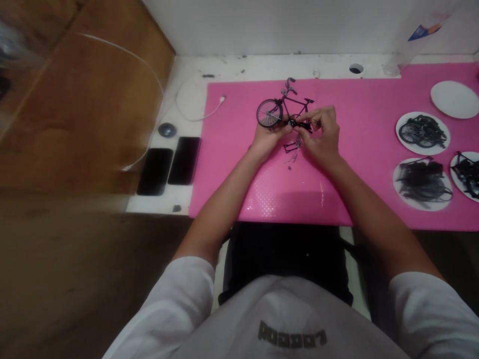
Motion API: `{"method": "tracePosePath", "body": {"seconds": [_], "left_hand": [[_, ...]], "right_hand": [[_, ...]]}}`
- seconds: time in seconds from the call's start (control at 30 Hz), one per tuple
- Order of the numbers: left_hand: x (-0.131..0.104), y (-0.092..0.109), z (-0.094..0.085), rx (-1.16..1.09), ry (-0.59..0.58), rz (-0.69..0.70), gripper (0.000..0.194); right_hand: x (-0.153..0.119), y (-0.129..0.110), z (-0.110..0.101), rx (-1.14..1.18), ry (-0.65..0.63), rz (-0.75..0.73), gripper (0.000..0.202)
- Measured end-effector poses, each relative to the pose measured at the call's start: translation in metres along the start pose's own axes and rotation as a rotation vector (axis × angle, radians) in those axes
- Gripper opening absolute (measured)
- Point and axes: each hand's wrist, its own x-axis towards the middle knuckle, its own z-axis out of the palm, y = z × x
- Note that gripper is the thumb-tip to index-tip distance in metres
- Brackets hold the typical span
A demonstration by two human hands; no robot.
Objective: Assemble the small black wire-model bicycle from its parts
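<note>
A small model bicycle (286, 110) stands upright between two hands near the far edge of a pink mat (232, 174), left of the mat's middle, on a white bench (189, 67). Its front wheel (269, 113) points toward the bench's left end; no rear wheel can be made out, though fingers hide part of that end.

The left hand (266, 140) is closed around the low part of the frame, beside the crank. The right hand (325, 130) pinches the bicycle's lower rear between thumb and fingers; exactly which piece lies in that pinch cannot be told.

Such fine work appears to call for a steady left grip close to the crank, with light, straight pressure from the right fingertips, so that thin tubes do not bend and small pieces seat squarely. Keeping the wrists low over the mat would help catch anything that slips.

Just nearer the mat's near edge lie loose small parts (287, 148). Toward the right edge, dark pieces fill white plates (401, 121), while two phones (154, 172) rest by the bench's near left corner, close to a round dark disc (167, 130).
</note>
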Motion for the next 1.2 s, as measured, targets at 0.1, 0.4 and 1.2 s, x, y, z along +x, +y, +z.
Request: {"method": "tracePosePath", "body": {"seconds": [0.1,0.4,1.2], "left_hand": [[-0.002,0.004,0.003,0.003,0.006,-0.004,0.046],[0.000,0.003,0.003,0.003,-0.013,0.010,0.040],[0.006,-0.005,-0.004,0.000,-0.048,0.039,0.045]], "right_hand": [[0.000,0.002,0.000,0.017,0.002,-0.012,0.031],[0.001,0.001,0.000,-0.023,0.000,-0.005,0.032],[0.001,0.004,0.000,-0.031,0.006,-0.046,0.035]]}}
